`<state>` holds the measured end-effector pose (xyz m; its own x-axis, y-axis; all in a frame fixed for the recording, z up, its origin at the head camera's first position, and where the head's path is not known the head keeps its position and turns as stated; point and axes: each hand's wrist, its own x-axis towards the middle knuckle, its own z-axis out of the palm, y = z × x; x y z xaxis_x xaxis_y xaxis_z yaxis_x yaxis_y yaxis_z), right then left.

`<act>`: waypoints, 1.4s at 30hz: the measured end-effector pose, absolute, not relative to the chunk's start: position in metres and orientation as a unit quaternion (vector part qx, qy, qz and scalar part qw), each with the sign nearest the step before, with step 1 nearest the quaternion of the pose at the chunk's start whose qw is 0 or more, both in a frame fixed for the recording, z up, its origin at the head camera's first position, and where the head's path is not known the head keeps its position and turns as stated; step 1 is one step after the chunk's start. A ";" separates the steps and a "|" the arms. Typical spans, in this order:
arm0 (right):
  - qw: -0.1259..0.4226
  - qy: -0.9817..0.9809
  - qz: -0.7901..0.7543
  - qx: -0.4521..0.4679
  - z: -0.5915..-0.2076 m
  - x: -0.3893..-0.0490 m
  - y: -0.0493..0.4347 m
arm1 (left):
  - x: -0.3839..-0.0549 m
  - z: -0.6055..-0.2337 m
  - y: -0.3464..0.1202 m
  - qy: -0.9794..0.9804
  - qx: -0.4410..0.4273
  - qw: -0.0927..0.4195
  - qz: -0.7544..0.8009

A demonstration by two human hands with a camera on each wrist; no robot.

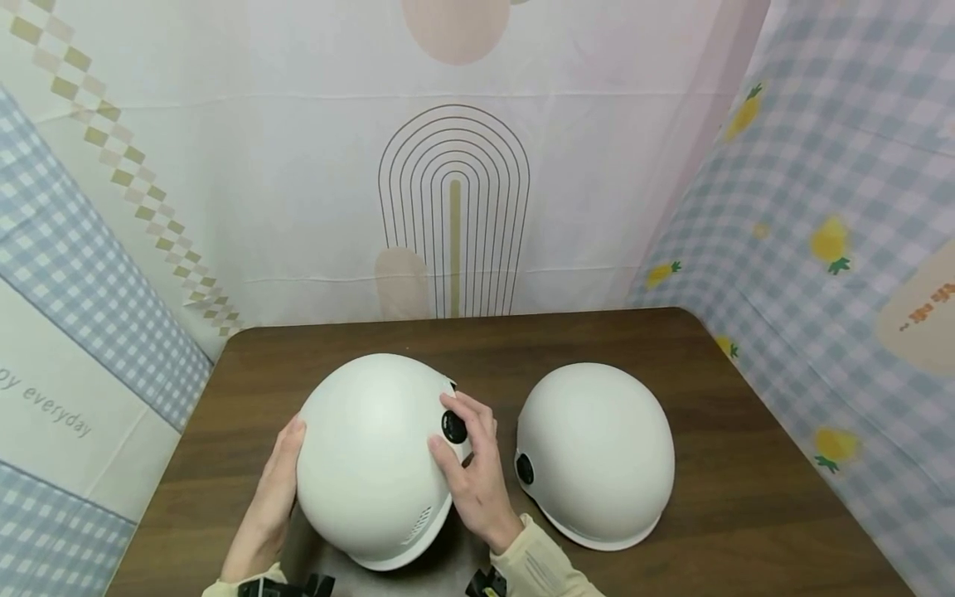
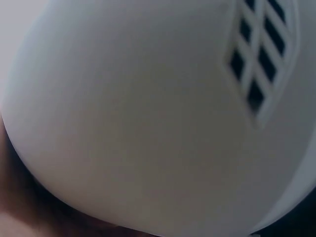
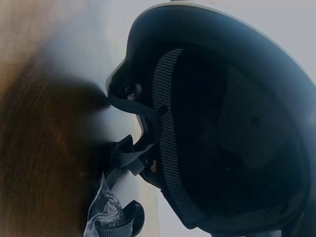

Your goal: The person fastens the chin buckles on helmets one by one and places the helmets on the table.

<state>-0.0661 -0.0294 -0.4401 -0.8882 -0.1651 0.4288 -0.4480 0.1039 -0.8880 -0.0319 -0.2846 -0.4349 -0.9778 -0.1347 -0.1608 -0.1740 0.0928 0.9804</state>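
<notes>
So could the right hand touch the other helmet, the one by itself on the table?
Probably yes: the right hand is close beside the lone helmet, with just a strip of table between, though it'd have to leave the held helmet.

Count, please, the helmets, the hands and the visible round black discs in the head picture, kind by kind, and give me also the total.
Held white helmet and other white helmet: 2
Left hand and right hand: 2
Held helmet's black disc and other helmet's black disc: 2
Total: 6
</notes>
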 end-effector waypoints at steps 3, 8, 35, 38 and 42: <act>0.111 -0.732 0.639 0.210 -0.439 -0.066 -0.029 | -0.030 -0.435 -0.285 0.742 -0.113 0.023 0.660; 0.108 -0.727 0.644 0.213 -0.437 -0.065 -0.029 | -0.028 -0.436 -0.286 0.738 -0.113 0.032 0.664; 0.115 -0.706 0.654 0.248 -0.391 -0.057 -0.031 | -0.027 -0.446 -0.288 0.712 -0.036 0.008 0.701; 0.108 -0.704 0.656 0.248 -0.387 -0.057 -0.031 | -0.027 -0.447 -0.288 0.713 -0.030 0.005 0.700; 0.096 -0.700 0.661 0.253 -0.384 -0.057 -0.033 | -0.025 -0.445 -0.292 0.719 -0.073 0.021 0.691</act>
<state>-0.0566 -0.0326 -0.3843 -0.8534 -0.2269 0.4694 -0.4817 -0.0009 -0.8763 -0.0249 -0.2918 -0.4452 -0.9885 -0.0758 -0.1312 -0.1341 0.0346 0.9904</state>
